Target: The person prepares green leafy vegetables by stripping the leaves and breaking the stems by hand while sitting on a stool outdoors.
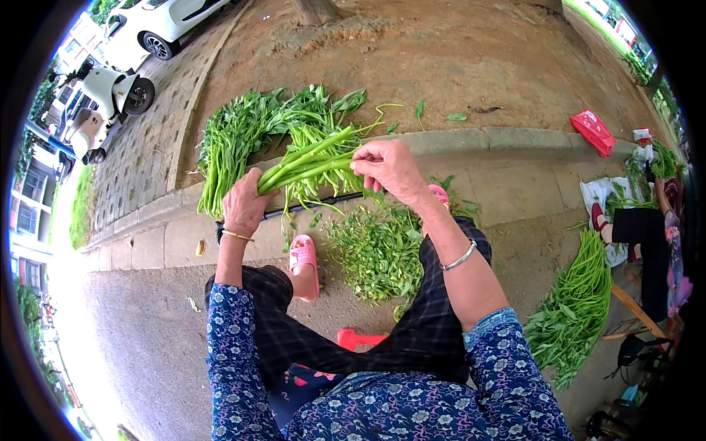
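Note:
My left hand [244,199] is closed round one end of a bunch of green leafy-vegetable stems [309,161], which stretches to the right. At its other end, my right hand [389,168] pinches a stem between thumb and fingers. Beyond my left hand, a heap of long-stemmed leafy greens [234,143] lies over the kerb and bare soil. Looser pale stems hang or lie just under the bunch; which of them are held, I cannot tell. Between my feet is a pile of plucked leaves and stem scraps [380,253] on the ground.
A dark pole [314,206] lies by the stone kerb [513,139]. Part of a red stool [358,338] shows beneath me. A red packet [593,132] rests near the kerb. At right sits another person beside more greens [579,303] and a white sack [604,190]. A white scooter [102,105] stands far left.

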Motion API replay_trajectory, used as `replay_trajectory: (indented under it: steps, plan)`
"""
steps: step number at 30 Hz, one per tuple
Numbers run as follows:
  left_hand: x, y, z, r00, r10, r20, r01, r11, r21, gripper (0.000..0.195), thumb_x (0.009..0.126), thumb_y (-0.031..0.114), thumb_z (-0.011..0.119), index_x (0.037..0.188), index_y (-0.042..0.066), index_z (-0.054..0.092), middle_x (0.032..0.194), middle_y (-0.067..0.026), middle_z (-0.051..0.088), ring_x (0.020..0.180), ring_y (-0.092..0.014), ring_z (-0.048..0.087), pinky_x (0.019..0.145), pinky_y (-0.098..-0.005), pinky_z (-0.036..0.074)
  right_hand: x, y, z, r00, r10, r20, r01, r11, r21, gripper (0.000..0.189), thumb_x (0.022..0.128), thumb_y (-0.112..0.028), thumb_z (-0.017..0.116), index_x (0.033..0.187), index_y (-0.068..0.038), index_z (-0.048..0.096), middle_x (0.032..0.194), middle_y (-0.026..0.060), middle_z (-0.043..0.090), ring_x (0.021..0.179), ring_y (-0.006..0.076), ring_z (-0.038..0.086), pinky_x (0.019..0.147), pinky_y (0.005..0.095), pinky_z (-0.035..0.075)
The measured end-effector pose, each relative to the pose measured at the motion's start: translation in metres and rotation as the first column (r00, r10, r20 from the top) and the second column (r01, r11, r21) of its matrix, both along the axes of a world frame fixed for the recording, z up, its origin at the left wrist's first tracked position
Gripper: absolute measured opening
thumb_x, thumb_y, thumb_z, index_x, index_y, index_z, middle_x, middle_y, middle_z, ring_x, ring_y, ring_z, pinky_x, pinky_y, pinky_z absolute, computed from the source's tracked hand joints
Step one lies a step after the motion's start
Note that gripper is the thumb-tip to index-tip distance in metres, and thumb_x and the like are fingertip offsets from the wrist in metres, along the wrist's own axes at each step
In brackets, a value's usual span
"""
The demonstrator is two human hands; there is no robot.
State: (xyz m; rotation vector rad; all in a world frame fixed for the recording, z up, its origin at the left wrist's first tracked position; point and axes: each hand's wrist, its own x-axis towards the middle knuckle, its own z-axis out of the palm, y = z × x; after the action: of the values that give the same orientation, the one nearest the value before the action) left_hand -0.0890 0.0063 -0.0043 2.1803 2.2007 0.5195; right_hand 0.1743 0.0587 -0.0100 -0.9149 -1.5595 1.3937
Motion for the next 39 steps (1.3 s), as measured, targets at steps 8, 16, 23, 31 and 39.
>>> replay_trajectory:
  steps: [8,16,23,31,39]
  plan:
    - [-0.001,-0.002,0.001,0.999,-0.034,-0.043,0.037,0.997,0.068,0.033,0.069,0.032,0.067,0.083,0.009,0.048,0.075,-0.0118,0.056,0.074,-0.034,0.054,0.06,-0.0423,0.04,0.001,-0.001,0.004,0.985,0.091,0.147,-0.068,0.986,-0.152,0.013,0.079,-0.009,0.058,0.073,0.003,0.058,0.063,0.0053,0.059,0.044,0.0086,0.054,0.034,0.0189,0.039]
    - [0.004,-0.002,0.001,0.993,-0.044,-0.109,0.055,0.993,0.102,0.032,0.067,0.023,0.069,0.081,0.008,0.044,0.077,-0.0079,0.053,0.078,-0.029,0.054,0.064,-0.04,0.041,-0.001,0.002,-0.005,0.988,0.082,-0.131,-0.117,0.949,-0.294,0.013,0.079,-0.009,0.057,0.074,0.003,0.056,0.062,0.0073,0.058,0.045,0.0105,0.055,0.034,0.02,0.042]
    - [0.003,-0.002,-0.003,0.981,-0.057,-0.183,0.079,0.991,0.113,0.031,0.067,0.025,0.068,0.081,0.009,0.045,0.076,-0.0077,0.054,0.077,-0.028,0.054,0.065,-0.0393,0.042,-0.009,0.0,-0.015,0.966,-0.049,0.253,0.041,0.998,0.04,0.012,0.075,-0.006,0.055,0.072,0.005,0.054,0.06,0.0131,0.056,0.048,0.0183,0.056,0.04,0.0276,0.044]
    - [0.018,-0.004,-0.006,0.976,-0.051,-0.211,0.068,0.995,0.072,0.03,0.07,0.028,0.065,0.083,0.009,0.046,0.074,-0.0097,0.054,0.074,-0.03,0.055,0.064,-0.0408,0.043,-0.01,0.006,-0.027,0.692,-0.43,0.579,0.012,0.809,0.587,0.015,0.073,-0.012,0.055,0.072,0.002,0.052,0.065,0.0229,0.055,0.065,0.0386,0.056,0.06,0.0462,0.046]
    - [0.035,-0.016,-0.001,0.985,-0.004,-0.173,0.007,1.0,0.013,0.03,0.072,0.03,0.064,0.083,0.008,0.047,0.077,-0.0111,0.057,0.076,-0.031,0.057,0.064,-0.0416,0.044,-0.006,0.015,-0.025,0.464,-0.433,0.773,-0.111,0.837,0.536,0.013,0.075,-0.011,0.053,0.069,0.001,0.055,0.063,0.0209,0.055,0.062,0.0368,0.057,0.056,0.0443,0.046]
